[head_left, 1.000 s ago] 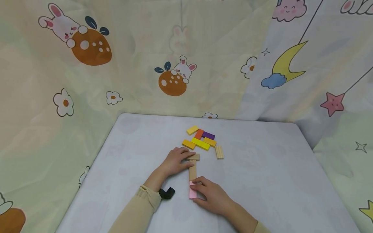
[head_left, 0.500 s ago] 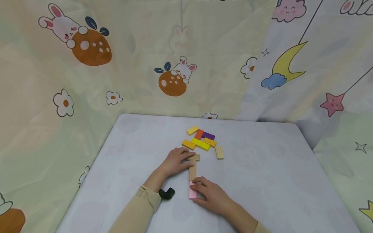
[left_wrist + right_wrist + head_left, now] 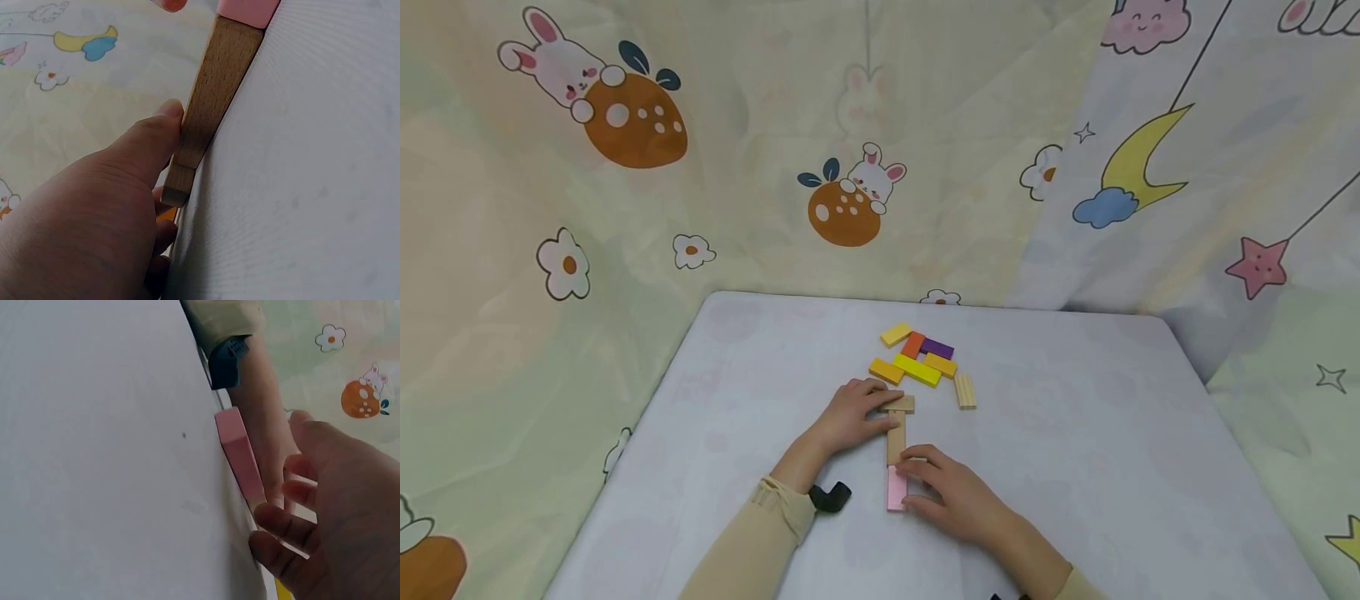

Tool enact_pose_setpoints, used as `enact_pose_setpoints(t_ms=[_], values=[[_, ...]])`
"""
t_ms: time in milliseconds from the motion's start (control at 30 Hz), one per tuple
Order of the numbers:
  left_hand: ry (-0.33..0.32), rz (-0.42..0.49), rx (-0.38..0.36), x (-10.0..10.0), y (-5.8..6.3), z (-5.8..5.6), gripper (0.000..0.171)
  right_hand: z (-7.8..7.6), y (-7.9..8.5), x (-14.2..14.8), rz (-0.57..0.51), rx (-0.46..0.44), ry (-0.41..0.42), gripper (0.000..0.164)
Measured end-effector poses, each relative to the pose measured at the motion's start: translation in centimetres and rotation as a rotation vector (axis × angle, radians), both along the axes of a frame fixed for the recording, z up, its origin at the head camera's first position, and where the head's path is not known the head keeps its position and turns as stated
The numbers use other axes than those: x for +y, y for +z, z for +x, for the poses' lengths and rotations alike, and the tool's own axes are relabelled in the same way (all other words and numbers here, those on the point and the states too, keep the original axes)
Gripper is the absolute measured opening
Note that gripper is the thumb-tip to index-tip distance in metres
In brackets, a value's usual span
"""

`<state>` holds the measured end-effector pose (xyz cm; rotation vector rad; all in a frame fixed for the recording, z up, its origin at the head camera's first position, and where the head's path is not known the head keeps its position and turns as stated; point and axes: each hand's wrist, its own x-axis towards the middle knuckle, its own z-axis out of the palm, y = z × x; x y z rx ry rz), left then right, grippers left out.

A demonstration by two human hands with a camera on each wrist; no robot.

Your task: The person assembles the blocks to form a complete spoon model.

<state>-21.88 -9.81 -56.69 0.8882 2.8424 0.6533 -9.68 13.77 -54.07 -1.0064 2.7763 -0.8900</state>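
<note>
On the white tabletop a pink block (image 3: 897, 488) lies end to end with a plain wooden block (image 3: 896, 442). Across the far end of that row sits another plain wooden block (image 3: 901, 404). My left hand (image 3: 852, 417) rests on the wooden pieces, thumb at the long block and fingers over the crosswise one. In the left wrist view the thumb (image 3: 167, 119) touches the long block's side. My right hand (image 3: 951, 492) is spread beside the pink block with fingers apart; the right wrist view shows a gap between its thumb (image 3: 303, 425) and the pink block.
Behind the row lie several coloured blocks: a bright yellow block (image 3: 916, 370), an orange-red block (image 3: 913, 344), a purple block (image 3: 937, 348) and others. To their right are pale wooden blocks (image 3: 966, 391) side by side. A black strap (image 3: 831, 497) shows at the left wrist.
My right hand has let go of the pink block and moved slightly to the right. The left hand and the blocks have stayed in place.
</note>
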Motion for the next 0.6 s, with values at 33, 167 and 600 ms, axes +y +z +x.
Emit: enact_pose_setpoints(t_ms=[33, 167, 600], values=[[0.001, 0.000, -0.001, 0.0, 0.0, -0.1, 0.056, -0.2, 0.3, 0.2, -0.002, 0.011, -0.011, 0.041], [0.007, 0.001, -0.011, 0.0, 0.1, -0.1, 0.057, -1.3, 1.2, 1.5, -0.015, 0.029, -0.090, 0.039], [0.000, 0.011, -0.018, 0.0, 0.1, 0.0, 0.057, -8.4, 0.8, 7.5, -0.105, -0.061, -0.425, 0.057]])
